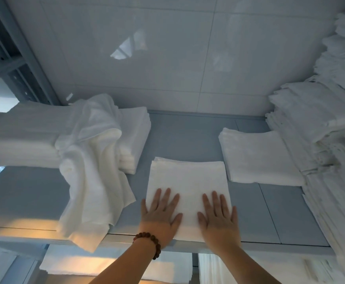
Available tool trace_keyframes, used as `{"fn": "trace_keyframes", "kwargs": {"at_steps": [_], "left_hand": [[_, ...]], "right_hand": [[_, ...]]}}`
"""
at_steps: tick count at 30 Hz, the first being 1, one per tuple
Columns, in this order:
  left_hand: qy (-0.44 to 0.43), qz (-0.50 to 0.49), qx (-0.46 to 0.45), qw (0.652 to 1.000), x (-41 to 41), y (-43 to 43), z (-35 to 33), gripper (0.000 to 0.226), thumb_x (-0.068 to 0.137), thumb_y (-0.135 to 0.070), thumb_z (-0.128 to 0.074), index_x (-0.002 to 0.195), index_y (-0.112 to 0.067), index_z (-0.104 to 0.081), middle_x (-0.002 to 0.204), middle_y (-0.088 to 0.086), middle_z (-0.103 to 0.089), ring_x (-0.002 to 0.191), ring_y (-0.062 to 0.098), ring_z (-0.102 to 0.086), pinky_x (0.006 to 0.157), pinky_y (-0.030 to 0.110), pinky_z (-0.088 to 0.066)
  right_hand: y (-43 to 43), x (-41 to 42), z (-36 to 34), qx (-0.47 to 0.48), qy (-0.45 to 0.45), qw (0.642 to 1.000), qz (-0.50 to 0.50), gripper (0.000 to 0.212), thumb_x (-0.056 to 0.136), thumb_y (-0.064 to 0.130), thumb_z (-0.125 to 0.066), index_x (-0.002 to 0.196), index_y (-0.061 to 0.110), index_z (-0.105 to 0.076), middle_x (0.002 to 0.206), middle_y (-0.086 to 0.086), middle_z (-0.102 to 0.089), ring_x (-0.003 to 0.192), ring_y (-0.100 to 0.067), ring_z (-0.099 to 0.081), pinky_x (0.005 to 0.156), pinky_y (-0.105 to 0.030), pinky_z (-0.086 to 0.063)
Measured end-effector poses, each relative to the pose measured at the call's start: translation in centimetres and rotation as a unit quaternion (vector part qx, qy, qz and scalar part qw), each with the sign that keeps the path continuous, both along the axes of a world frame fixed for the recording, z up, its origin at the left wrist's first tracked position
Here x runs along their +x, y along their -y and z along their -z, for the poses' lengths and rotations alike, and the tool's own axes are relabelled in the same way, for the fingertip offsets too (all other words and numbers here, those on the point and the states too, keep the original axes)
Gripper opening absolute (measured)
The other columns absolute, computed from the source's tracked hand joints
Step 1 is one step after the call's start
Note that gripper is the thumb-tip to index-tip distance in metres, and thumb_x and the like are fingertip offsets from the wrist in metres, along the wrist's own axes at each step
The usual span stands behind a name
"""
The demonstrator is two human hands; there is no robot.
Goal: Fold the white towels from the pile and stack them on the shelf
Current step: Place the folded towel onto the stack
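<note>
Underneath both hands runs a blue-grey shelf [177,136] of flat metal panels. Its front edge passes below the wrists, and warm light falls on that edge out to the left of the left hand. Beyond the fingertips a wall [167,58] of large glossy white tiles rises, with a pale window-like reflection in it. A grey slotted upright [14,58] stands far off to the left.

Two hands are in view. The left hand [160,216] and the right hand [218,219] lie flat, palms down, side by side on one folded towel [188,177]. Their fingers are straight and slightly spread, pressing on it and gripping nothing. This towel sits square at the shelf's front edge. One brown bead bracelet [149,239] circles the left wrist.

Beyond and to the right of the right hand lies one low folded stack [257,156]; how many towels are in it cannot be told. Further right, tall towel stacks [321,119] climb out of view, too many to count. Left of the left hand, a crumpled pile [89,160] of loose white towels drapes over one long folded stack [24,136] and hangs past the shelf edge; their number cannot be told. Below the wrists, more white towels [65,265] lie on a lower level.
</note>
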State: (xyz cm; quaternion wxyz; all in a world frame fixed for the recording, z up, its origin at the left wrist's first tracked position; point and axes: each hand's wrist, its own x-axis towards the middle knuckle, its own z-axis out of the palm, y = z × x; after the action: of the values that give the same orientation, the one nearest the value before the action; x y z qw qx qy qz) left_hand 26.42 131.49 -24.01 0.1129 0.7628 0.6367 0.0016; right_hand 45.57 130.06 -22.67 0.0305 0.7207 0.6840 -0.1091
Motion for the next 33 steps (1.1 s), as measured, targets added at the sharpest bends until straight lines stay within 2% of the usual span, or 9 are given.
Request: {"fn": "trace_keyframes", "kwargs": {"at_steps": [5,12,18,21,23,25,27,30,33], "left_hand": [[0.081,-0.030,-0.028,0.996,-0.5,-1.8,-1.5,0.046,0.096,-0.046,-0.025,0.142,-0.050,-0.019,0.156,-0.016,0.009,0.142,0.013,0.020,0.115,0.050,-0.002],[0.231,-0.137,-0.001,0.963,-0.1,-3.7,-3.3,0.042,0.091,-0.010,-0.043,0.107,-0.041,-0.066,0.155,-0.011,-0.010,0.141,0.026,-0.005,0.115,0.044,-0.021],[0.254,-0.195,-0.012,0.947,-0.3,-4.3,-4.0,0.042,0.091,-0.006,-0.044,0.091,-0.042,-0.068,0.148,-0.008,-0.019,0.114,0.026,-0.043,0.100,0.025,-0.037],[0.313,-0.199,-0.050,0.927,-0.9,-5.1,-4.5,0.039,0.090,-0.002,-0.045,0.087,-0.040,-0.054,0.143,0.000,-0.034,0.098,0.013,-0.053,0.085,0.012,-0.042],[0.346,-0.211,-0.077,0.911,-1.3,-5.6,-4.4,0.033,0.089,0.002,-0.046,0.107,-0.023,-0.058,0.131,-0.001,-0.045,0.088,0.000,-0.048,0.072,-0.004,-0.034],[0.370,-0.235,-0.099,0.893,-1.6,-5.9,-4.3,0.035,0.088,0.006,-0.048,0.123,0.005,-0.048,0.109,-0.008,-0.053,0.080,-0.004,-0.046,0.064,-0.005,-0.034],[0.381,-0.244,-0.111,0.885,-1.9,-5.9,-4.5,0.037,0.088,0.005,-0.051,0.125,0.007,-0.046,0.100,-0.013,-0.052,0.081,-0.003,-0.048,0.066,-0.002,-0.037],[0.384,-0.229,-0.115,0.887,-1.9,-5.7,-5.5,0.025,0.088,0.002,-0.054,0.106,-0.015,-0.059,0.133,0.002,-0.040,0.105,0.013,-0.047,0.091,0.014,-0.037],[0.361,-0.203,-0.118,0.902,-1.9,-5.7,-5.7,0.027,0.087,0.002,-0.053,0.099,-0.022,-0.053,0.141,0.007,-0.036,0.112,0.018,-0.048,0.102,0.022,-0.035]], "right_hand": [[-1.7,1.2,-1.2,-0.030,-0.035,0.999,-0.023,0.058,0.097,0.053,-0.012,0.147,0.037,0.012,0.155,0.007,0.022,0.144,-0.016,0.020,0.117,-0.043,0.002],[-4.2,2.3,-1.6,-0.014,-0.112,0.993,0.020,0.054,0.101,0.036,-0.028,0.150,0.029,-0.008,0.158,0.002,0.014,0.146,-0.026,0.008,0.118,-0.036,-0.014],[-4.7,2.5,-2.0,0.008,-0.151,0.986,0.070,0.049,0.098,0.034,-0.041,0.145,0.034,-0.028,0.159,0.010,-0.002,0.138,-0.028,-0.024,0.111,-0.034,-0.031],[-4.7,2.9,-2.3,0.014,-0.180,0.979,0.097,0.046,0.096,0.028,-0.046,0.141,0.034,-0.037,0.158,0.007,-0.009,0.132,-0.029,-0.033,0.107,-0.033,-0.034],[-4.6,3.2,-2.4,0.012,-0.211,0.971,0.115,0.045,0.095,0.025,-0.051,0.138,0.032,-0.043,0.156,0.001,-0.014,0.130,-0.030,-0.036,0.108,-0.033,-0.034],[-4.6,3.5,-2.7,0.002,-0.240,0.962,0.132,0.046,0.092,0.023,-0.055,0.136,0.031,-0.046,0.153,-0.003,-0.019,0.127,-0.029,-0.041,0.107,-0.033,-0.035],[-4.8,3.8,-2.9,-0.006,-0.275,0.951,0.142,0.047,0.090,0.021,-0.059,0.135,0.028,-0.049,0.149,-0.005,-0.023,0.124,-0.026,-0.046,0.106,-0.030,-0.036],[-4.9,3.7,-3.2,-0.011,-0.290,0.946,0.142,0.047,0.089,0.018,-0.059,0.135,0.026,-0.049,0.146,-0.007,-0.026,0.123,-0.022,-0.048,0.103,-0.025,-0.035],[-4.7,3.0,-3.3,-0.001,-0.280,0.950,0.142,0.045,0.092,0.015,-0.052,0.135,0.025,-0.048,0.152,-0.004,-0.022,0.128,-0.021,-0.045,0.104,-0.026,-0.035]]}}
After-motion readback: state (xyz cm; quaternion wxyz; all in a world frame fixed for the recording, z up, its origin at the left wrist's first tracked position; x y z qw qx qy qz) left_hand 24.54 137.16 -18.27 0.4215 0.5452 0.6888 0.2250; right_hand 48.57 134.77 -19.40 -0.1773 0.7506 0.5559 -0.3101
